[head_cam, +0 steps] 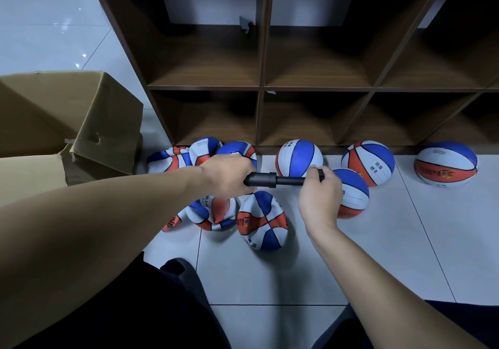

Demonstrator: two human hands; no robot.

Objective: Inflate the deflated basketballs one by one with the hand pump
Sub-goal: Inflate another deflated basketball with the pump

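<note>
Crumpled basketballs [262, 221], smooth cylindrical pump [275, 180]

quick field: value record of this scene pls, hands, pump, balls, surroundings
left hand: left hand grips the barrel end of the hand pump
right hand: right hand holds the pump's handle end
pump: black, held level above the balls, not plugged into any ball
deflated balls: crumpled ones on the floor, one nearest
round balls: several to the right, one far right
surroundings: wooden shelf unit; cardboard box at left
</note>
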